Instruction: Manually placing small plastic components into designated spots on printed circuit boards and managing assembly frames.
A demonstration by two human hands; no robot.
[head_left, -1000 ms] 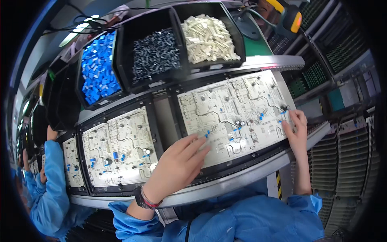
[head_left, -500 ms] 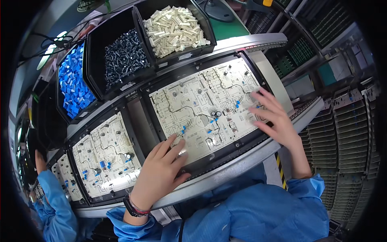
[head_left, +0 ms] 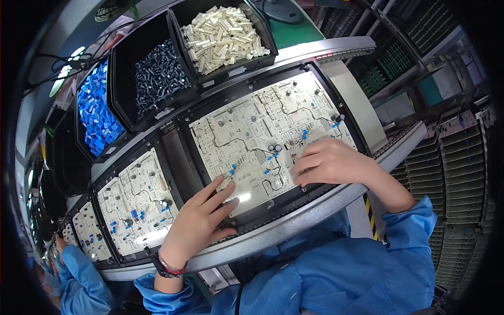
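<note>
A large white circuit board lies in a black carrier frame, carrying black capacitors and small blue parts. My left hand rests with spread fingers over the board's near left corner and the frame's edge; nothing shows in it. Over the near right part of the board, my right hand is bent down with fingers curled and thumb close to them. Its fingertips are at the board's surface, and whatever they pinch, if anything, is hidden.
Black bins beyond the board hold white connectors, dark small parts and blue parts. More framed boards line the conveyor to the left, near another person's sleeve. A metal rail borders the near side; racks stand right.
My right hand has moved left and inward from the board's right edge, its spread fingers now curled down. My left hand stays at the near left corner. The view has shifted slightly.
</note>
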